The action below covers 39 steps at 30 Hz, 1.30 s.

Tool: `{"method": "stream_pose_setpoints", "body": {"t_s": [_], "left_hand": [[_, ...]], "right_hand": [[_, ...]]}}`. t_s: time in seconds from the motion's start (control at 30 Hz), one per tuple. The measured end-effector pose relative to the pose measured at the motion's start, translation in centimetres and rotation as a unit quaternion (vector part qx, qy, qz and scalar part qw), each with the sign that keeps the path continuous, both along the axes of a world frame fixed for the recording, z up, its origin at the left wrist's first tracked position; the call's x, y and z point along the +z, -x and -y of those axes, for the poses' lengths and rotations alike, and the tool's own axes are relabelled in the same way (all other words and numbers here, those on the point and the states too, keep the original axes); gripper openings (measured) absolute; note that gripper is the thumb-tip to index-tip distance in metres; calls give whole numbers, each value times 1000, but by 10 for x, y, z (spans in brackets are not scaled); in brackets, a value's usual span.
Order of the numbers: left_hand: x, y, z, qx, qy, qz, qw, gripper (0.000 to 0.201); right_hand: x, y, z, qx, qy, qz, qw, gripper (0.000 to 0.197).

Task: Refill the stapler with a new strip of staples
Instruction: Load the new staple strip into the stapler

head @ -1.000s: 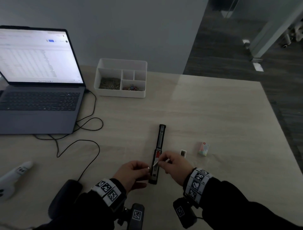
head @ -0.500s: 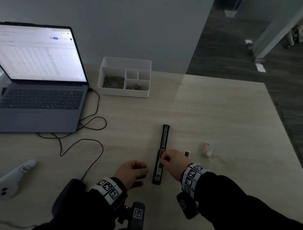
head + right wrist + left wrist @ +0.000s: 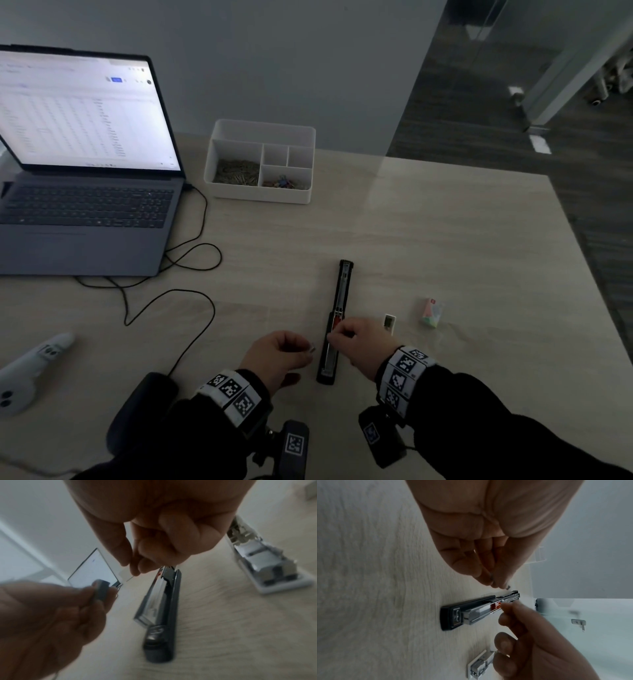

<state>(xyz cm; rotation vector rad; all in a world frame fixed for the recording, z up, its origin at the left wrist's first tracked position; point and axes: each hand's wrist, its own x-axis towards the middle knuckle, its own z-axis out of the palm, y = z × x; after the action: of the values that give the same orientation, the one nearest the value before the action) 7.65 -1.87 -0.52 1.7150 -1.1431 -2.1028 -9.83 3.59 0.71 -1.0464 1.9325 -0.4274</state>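
The long black stapler [image 3: 337, 322], flipped fully open, lies flat on the pale wood-grain desk [image 3: 445, 240] with its shiny metal staple channel [image 3: 481, 613] facing up. The right hand [image 3: 359, 342] hovers right at the channel near the red pusher block [image 3: 495, 605], thumb and forefinger pinched on something thin and pale, probably the staple strip, but it's too blurry to be sure. The left hand [image 3: 277, 353] sits just beside the stapler, fingers curled round a small dark grey piece [image 3: 101, 591]; can't tell what that is either.

Stuff that could go wrong, imo: nothing is bracing the stapler, so a sideways nudge from the right hand would probably skate it across the desk. If the strip goes in tilted it'll likely ride the rail edge and jam, or snap into bits. The small white tray of staples [image 3: 389, 322] is just past the right hand, easy to knock.
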Motion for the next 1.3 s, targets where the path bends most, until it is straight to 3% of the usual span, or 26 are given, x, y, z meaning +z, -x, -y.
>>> {"method": "stream_pose_setpoints", "body": {"t_s": [0.13,0.4,0.53,0.67,0.87,1.17,1.3], "left_hand": [[1,7,-1,-6,15,-5,1000,20],[4,17,-4,-77,76,2,994,21],[6,20,-4,-68,83,10,994,17],[-2,18,-5,-70,92,63,991,24],[-18,27,-9,-150,131,118,973,39],[-28,31,-6,-234,194,180,936,32],[-30,32,-5,-240,189,178,935,29]], "right_hand": [[2,-9,-2,-44,8,63,997,16],[-2,-9,-2,-33,13,67,997,3],[-3,1,3,-39,42,27,998,9],[-10,18,12,25,51,-48,997,17],[-10,20,16,132,20,-86,987,12],[-9,16,15,155,5,-97,983,12],[-9,15,15,152,8,-96,984,13]]}}
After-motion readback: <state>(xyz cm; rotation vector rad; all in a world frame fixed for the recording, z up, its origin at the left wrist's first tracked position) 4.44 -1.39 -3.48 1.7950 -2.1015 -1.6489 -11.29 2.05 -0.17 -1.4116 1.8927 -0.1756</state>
